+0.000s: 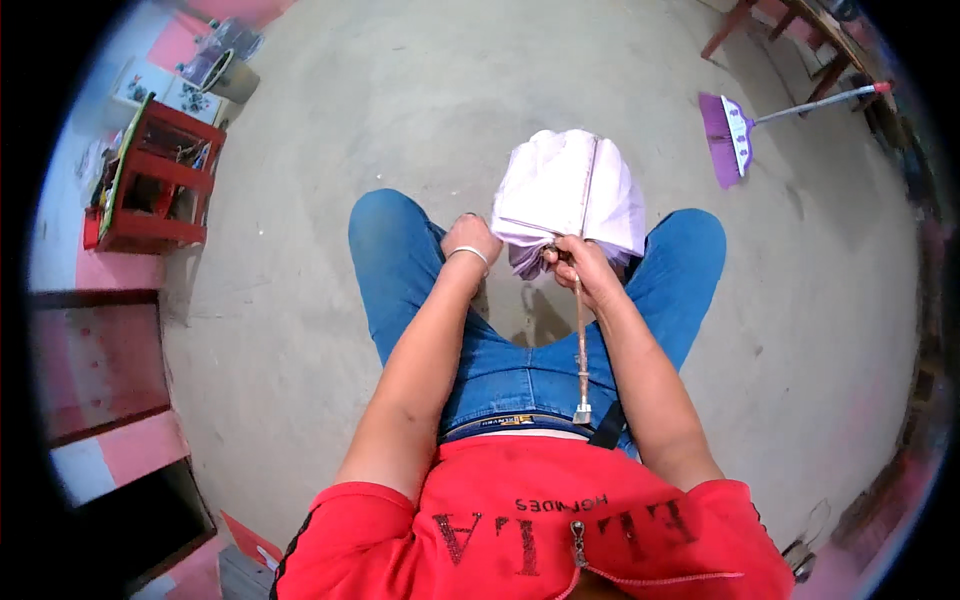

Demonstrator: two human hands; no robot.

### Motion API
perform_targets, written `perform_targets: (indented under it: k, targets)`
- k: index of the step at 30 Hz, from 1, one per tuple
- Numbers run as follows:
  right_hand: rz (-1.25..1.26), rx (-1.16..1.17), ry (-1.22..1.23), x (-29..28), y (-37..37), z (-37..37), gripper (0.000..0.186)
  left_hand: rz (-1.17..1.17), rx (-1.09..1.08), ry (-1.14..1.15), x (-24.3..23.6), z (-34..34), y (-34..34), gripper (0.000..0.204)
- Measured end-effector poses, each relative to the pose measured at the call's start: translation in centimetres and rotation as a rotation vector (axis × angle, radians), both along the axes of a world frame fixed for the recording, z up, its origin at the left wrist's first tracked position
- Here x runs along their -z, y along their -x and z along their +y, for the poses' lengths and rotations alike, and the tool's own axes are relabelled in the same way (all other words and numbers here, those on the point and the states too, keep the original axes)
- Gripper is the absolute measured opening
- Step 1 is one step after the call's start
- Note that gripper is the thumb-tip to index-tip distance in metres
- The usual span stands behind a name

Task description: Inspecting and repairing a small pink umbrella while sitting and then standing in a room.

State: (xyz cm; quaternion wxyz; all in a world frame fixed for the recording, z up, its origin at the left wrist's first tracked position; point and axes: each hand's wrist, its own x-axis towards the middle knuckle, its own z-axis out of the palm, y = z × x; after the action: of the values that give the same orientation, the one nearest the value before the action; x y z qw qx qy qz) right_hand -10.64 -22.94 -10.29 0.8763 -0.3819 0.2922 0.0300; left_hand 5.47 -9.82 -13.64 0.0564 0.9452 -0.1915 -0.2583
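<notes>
A pale pink-white bundle of thin, layered, folded material (550, 185) is held up between my knees; I cannot tell whether it is paper or cloth. A thin brownish rod (581, 350) runs down from the bundle toward my waist and ends in a small, square, light-coloured piece. My right hand (580, 268) is closed around the rod at the bundle's lower edge. Beside the bundle's left edge, my left hand (472, 240), with a pale bracelet on the wrist, is curled closed near my left knee. What lies inside its fingers is hidden.
A purple broom (735, 140) lies on the grey floor (340, 90) to the right. Wooden furniture (745, 20) stands at the far right. On the left are a red wooden stand (165, 175) holding things and a bucket (230, 78) by the wall.
</notes>
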Motion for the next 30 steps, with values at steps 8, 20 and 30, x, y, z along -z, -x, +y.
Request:
perform_targets:
  k: [8,20,30]
  targets:
    - [0.102,-0.125,0.106,0.4,-0.3,-0.1,0.021,-0.399,0.097,0.354,-12.2,-4.7,0.2,0.027]
    - [0.283,-0.313,0.784,2.3,0.0,0.6,0.028,-0.345,0.164,0.152,-5.1,-3.0,-1.2,0.050]
    - [0.028,-0.685,1.497,14.9,0.9,-0.4,0.073,-0.569,0.502,0.612,-8.1,-11.7,10.0,0.047]
